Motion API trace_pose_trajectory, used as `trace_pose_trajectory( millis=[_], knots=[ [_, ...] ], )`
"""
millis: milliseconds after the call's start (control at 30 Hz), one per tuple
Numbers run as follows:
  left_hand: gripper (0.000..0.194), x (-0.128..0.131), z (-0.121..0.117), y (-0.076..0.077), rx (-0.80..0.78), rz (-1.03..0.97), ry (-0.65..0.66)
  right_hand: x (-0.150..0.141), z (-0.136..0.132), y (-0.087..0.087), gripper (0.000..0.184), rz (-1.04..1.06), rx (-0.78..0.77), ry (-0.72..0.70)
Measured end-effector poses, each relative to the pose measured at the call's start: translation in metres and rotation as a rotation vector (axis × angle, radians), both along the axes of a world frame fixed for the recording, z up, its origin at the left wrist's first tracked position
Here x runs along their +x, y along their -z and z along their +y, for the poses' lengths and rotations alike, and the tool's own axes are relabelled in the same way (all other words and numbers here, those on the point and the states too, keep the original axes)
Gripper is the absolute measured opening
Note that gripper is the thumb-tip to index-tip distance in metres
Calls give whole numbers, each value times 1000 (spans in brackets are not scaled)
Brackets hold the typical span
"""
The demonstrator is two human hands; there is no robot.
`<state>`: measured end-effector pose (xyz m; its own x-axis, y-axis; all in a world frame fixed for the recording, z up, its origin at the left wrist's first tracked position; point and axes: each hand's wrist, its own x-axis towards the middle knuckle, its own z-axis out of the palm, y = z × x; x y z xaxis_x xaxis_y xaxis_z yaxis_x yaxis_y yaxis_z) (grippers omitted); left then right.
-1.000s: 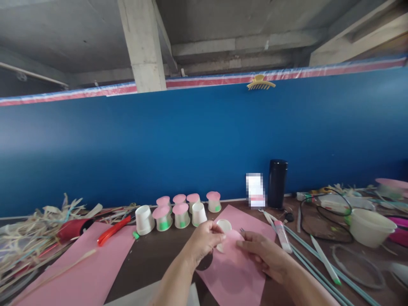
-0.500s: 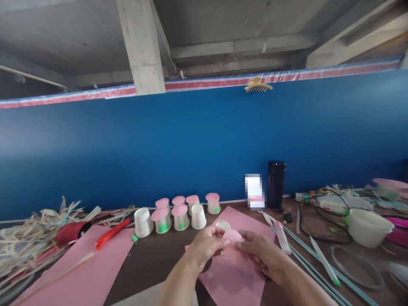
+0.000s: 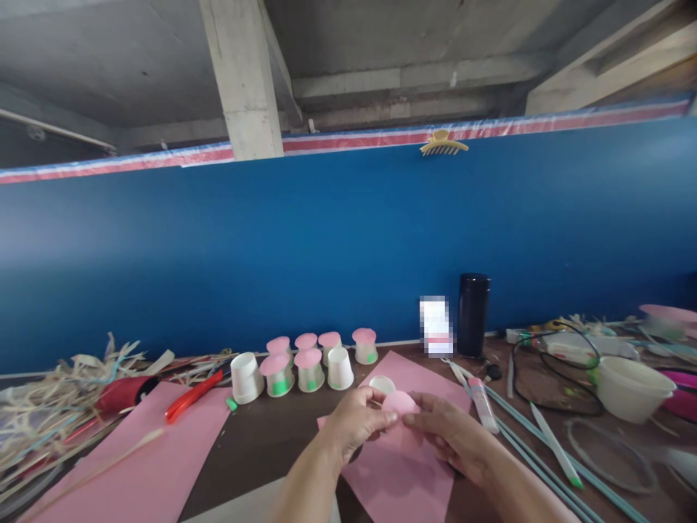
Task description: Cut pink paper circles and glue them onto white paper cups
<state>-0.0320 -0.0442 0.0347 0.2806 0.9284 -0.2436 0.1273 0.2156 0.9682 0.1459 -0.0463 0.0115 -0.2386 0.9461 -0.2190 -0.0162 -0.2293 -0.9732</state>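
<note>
Head view: pink disc (image 3: 399,402) in both hands, near side, right of centre, above a pink sheet (image 3: 406,483). Left hand (image 3: 356,425) pinches its left edge, thumb at the near rim; right hand (image 3: 443,430) pinches the right edge. Far fingertips partly hidden, can't tell their exact grip. White cup (image 3: 382,382) just beyond, pink-topped cups (image 3: 309,369) far left of it. Disc looks like paper: light, thin, bendy, probably creases easily, not very slippery. Best held lightly at opposite rims.
</note>
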Motion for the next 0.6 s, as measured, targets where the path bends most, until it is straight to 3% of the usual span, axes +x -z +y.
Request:
trace_pose_trajectory(
  millis=[267,433,600],
  knots=[
    [47,0,2,2,27,-73,23,1,-2,-2,34,24,-19,-9],
    [47,-1,3,1,-9,-122,-7,3,1,1,28,226,-91,-38],
    [43,-5,4,-1,-38,-171,-37,6,5,8,32,305,-142,45]
  ],
)
